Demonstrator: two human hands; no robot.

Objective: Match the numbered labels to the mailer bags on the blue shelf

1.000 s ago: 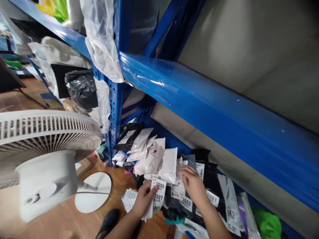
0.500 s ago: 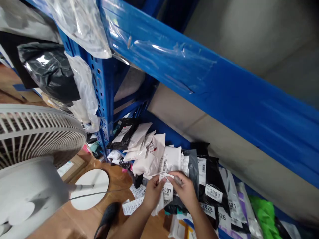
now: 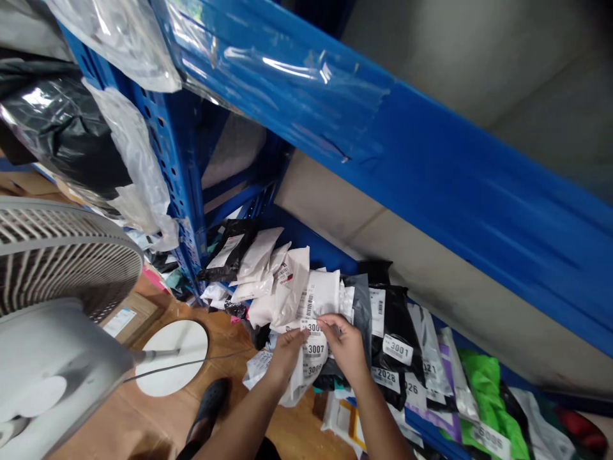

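My left hand (image 3: 286, 351) grips a sheet of white number labels (image 3: 313, 352) printed 3007 and 3008, holding it from the left. My right hand (image 3: 345, 348) pinches the top edge of the same sheet, at the uppermost label. Both hands hover just in front of a heap of white and black mailer bags (image 3: 306, 295) lying on the bottom blue shelf. Black bags (image 3: 397, 332) to the right carry labels 3001 and 2028. More label strips (image 3: 258, 365) hang below my left hand.
A thick blue shelf beam (image 3: 383, 153) crosses overhead, with a blue upright (image 3: 179, 185) on the left. A white standing fan (image 3: 57, 306) fills the lower left, its round base (image 3: 172, 358) on the wooden floor. A dark shoe (image 3: 208, 406) shows below. Green bags (image 3: 483, 390) lie at right.
My right hand left the bags on the shelf and came over to the label sheet held by my left hand. The view shifted rightward along the shelf.
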